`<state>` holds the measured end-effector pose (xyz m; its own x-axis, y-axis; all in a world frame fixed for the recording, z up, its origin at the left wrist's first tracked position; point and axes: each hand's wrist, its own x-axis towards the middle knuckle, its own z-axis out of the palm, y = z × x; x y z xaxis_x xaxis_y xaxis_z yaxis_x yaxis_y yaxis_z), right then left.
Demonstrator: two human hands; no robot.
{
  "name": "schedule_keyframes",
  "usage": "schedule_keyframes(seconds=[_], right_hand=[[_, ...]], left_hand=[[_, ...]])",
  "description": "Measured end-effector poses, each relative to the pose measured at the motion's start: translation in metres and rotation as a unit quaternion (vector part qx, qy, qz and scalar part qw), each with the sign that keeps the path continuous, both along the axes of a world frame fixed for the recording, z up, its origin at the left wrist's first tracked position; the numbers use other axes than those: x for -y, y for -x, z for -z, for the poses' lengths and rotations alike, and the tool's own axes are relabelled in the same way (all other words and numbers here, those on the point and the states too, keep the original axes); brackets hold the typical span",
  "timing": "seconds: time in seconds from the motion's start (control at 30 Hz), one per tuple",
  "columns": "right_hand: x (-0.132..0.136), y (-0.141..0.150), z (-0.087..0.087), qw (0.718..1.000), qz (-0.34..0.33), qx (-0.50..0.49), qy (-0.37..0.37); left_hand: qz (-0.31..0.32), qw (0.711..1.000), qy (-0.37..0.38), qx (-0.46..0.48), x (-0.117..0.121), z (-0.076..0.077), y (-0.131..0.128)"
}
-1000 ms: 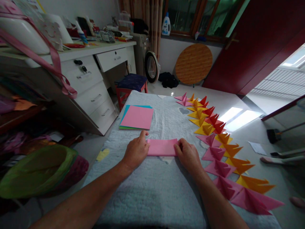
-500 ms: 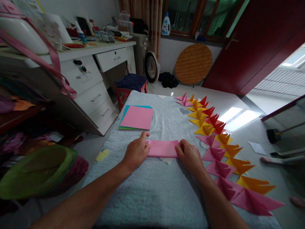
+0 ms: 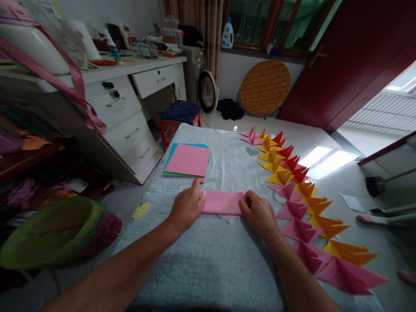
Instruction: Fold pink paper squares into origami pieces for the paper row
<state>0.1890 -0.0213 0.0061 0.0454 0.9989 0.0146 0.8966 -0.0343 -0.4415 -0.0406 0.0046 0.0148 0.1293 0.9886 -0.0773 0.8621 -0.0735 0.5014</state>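
A pink sheet of origami paper [image 3: 222, 203], folded into a flat rectangle, lies across the middle of the cloth-covered table [image 3: 214, 255]. My left hand [image 3: 186, 203] pinches its left end between thumb and fingers, the index finger bent up. At the other end, my right hand [image 3: 258, 208] grips the paper with curled fingers. Just beyond my left hand is a stack of square paper [image 3: 188, 159], pink on top with blue and green edges showing. Folded paper cranes [image 3: 300, 229] in pink, yellow, orange and red stand in rows to the right.
A green-lined bin [image 3: 52, 234] stands on the floor at left, below a white desk [image 3: 113, 104] with drawers. Past the table's far end are a stool [image 3: 180, 112] with a dark cushion and a washing machine [image 3: 207, 91], its door ajar. A round wooden board [image 3: 264, 86] leans on the wall.
Both hands keep their hold on the folded pink paper, which stays in place. The whole view has shifted very slightly.
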Motion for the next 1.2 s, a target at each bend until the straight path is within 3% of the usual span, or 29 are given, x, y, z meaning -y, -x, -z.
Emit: schedule_keyframes(seconds=[1.2], right_hand=[[0.0016,0.005,-0.0044,0.999,0.013,0.026,0.031]], left_hand=[[-0.01,0.999,-0.004,-0.051,0.0025,-0.0035,-0.0043]])
